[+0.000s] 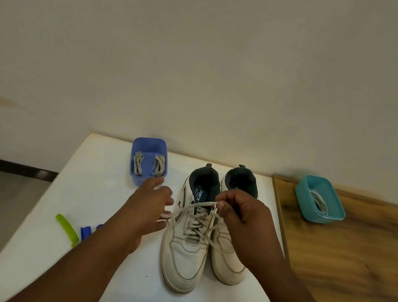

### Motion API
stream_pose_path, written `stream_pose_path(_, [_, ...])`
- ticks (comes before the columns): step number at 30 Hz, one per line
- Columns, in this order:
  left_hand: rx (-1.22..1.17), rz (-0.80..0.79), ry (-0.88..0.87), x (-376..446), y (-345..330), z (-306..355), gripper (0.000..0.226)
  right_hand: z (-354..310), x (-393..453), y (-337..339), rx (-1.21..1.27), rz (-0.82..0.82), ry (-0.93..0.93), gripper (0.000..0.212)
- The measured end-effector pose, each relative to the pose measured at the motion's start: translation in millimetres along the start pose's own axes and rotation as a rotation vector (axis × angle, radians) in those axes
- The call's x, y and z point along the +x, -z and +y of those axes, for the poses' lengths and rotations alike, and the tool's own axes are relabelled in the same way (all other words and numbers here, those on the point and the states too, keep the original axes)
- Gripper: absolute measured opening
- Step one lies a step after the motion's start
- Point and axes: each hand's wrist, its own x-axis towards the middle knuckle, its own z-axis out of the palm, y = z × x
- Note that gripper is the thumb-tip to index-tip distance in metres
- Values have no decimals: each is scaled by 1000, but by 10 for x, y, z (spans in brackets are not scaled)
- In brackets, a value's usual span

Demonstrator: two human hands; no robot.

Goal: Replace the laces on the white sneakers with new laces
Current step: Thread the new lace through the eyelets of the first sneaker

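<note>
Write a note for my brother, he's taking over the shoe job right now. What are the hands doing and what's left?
Right hand: pinches one end of the lace over the left shoe.
Left hand: holds the other end, pulled out sideways; its grip is blurred.
Shoes: side by side on the white table, toes toward you. The right shoe is partly hidden by the right hand.
Blue tub, behind the left hand: two bundled laces.
Teal tub, on the wooden top at right: one more lace.
Done: the left shoe's lace looks untied, ends free.
Left: pull it out of the eyelets, thread laces into both shoes.
</note>
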Motion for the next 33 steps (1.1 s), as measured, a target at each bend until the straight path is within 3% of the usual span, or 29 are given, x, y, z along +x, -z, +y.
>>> stream_pose_path(2, [665, 98, -141, 1, 62, -99, 63, -2, 9, -1, -16, 59, 22, 16])
stream_pose_path(3, [878, 159, -201, -19, 76, -122, 73, 3, 15, -2, -34, 79, 35, 15])
stream_pose_path(6, [1277, 367, -310, -71, 27, -151, 81, 39, 30, -51, -112, 102, 83, 13])
stream_pose_path(8, [1396, 452, -510, -114, -60, -197, 76, 57, 33, -108, -116, 80, 109, 13])
stream_pose_path(9, [1333, 424, -653, -115, -113, -216, 70, 57, 28, -135, -97, 62, 121, 14])
stream_pose_path(11, [1057, 203, -886, -50, -225, -264, 51, 46, 24, -174, -36, 40, 157, 14])
stream_pose_path(13, [835, -38, -851, 12, -288, -276, 41, 59, 30, -184, 17, 37, 162, 14])
stream_pose_path(14, [781, -80, -811, 42, -287, -278, 39, 78, 37, -185, 31, 38, 138, 14])
stream_pose_path(16, [744, -16, -813, 119, -256, -295, 27, 178, 64, -177, -29, 19, 55, 8])
stream_pose_path(19, [733, 131, -869, 204, -210, -310, 20, 339, 81, -154, -291, -73, -51, 24])
stream_pose_path(21, [729, 160, -872, 238, -212, -312, 21, 373, 93, -136, -356, -118, -78, 24])
stream_pose_path(27, [785, 230, -881, 263, -231, -351, 14, 237, 76, 179, -549, 40, -112, 16])
stream_pose_path(33, [809, 281, -872, 312, -277, -388, 13, 238, -4, 201, -881, -54, -173, 18])
